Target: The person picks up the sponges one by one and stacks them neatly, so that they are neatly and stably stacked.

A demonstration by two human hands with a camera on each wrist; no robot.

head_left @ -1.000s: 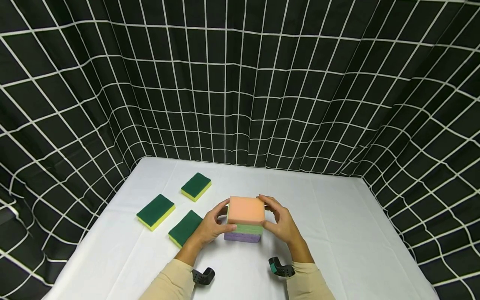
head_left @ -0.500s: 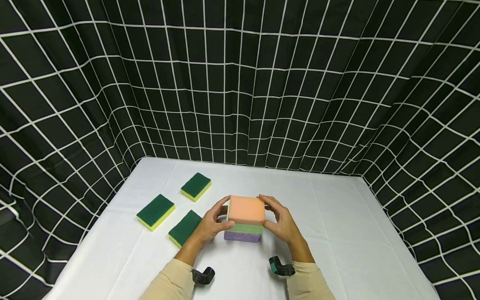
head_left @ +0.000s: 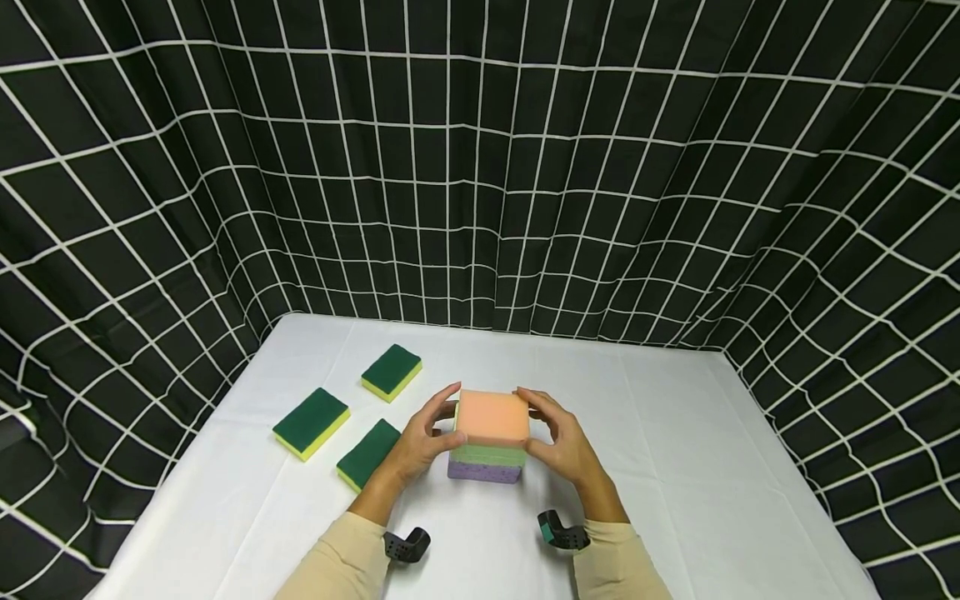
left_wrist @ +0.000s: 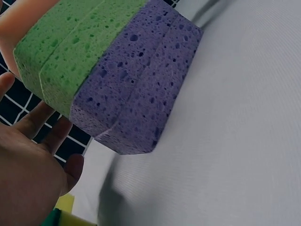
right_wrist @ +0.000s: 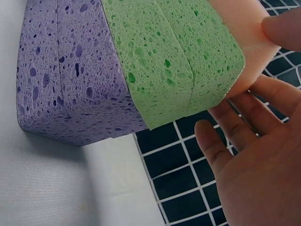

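Between the hands stands a stack of sponges, two purple sponges (left_wrist: 127,80) at the bottom, two green sponges (right_wrist: 160,56) in the middle, and an orange sponge (head_left: 492,417) on top. My left hand (head_left: 418,440) is at the orange sponge's left side, its thumb at the near left corner and index fingertip at the far left one. On the right side, my right hand (head_left: 564,440) grips the same sponge, thumb at the near corner and index finger over the far one. The other fingers extend behind the stack, partly hidden in the head view.
Three yellow scrubbing sponges with dark green tops lie to the left: a far one (head_left: 392,371), a leftmost one (head_left: 311,422) and a near one (head_left: 369,454) partly behind the left hand. A white cloth (head_left: 660,467) covers the table, and black gridded curtains (head_left: 480,167) surround it.
My left thumb has slid up from the green layer to the orange sponge's near left corner, and the left index finger has lifted slightly. The right hand and the stack have hardly moved.
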